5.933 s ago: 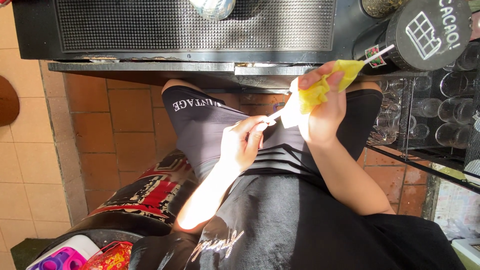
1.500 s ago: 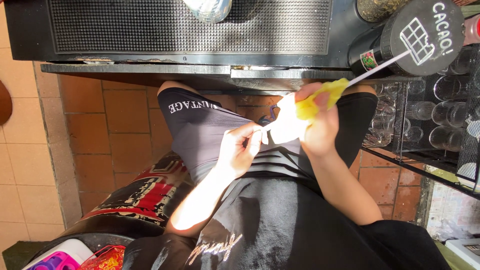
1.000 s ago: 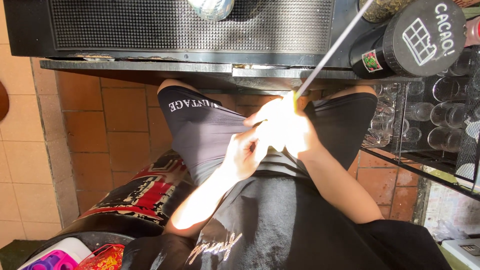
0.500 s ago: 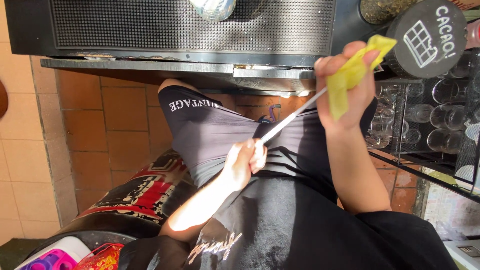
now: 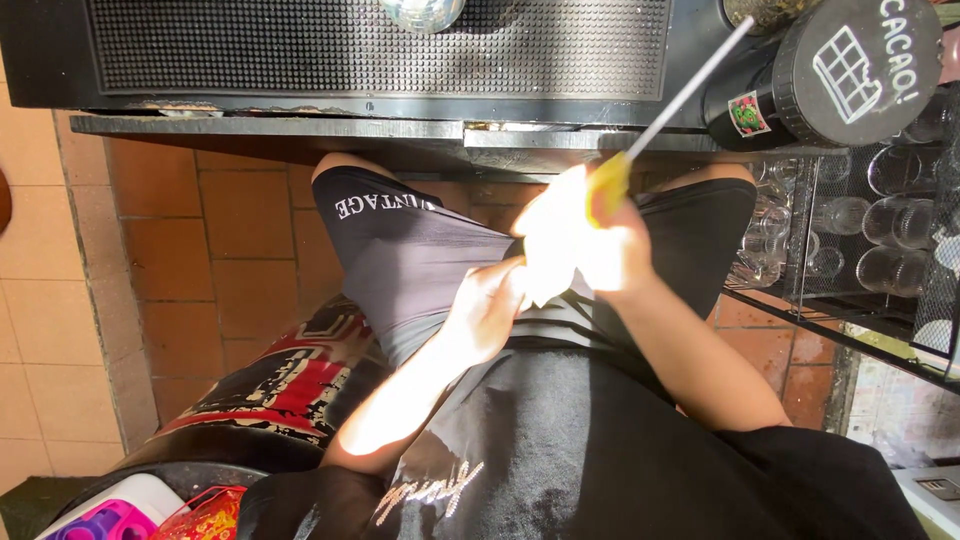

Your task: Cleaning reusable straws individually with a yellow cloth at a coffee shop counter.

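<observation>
- Right hand (image 5: 610,250) grips the yellow cloth (image 5: 608,185) around a long thin metal rod (image 5: 690,85), centre frame.
- Left hand (image 5: 490,305) pinches the rod's lower end.
- Round black lidded canister (image 5: 850,65), white grid drawing, upper right.

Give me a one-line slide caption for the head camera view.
Left hand and right hand work a yellow cloth along a thin metal rod below a black bar mat.
</observation>
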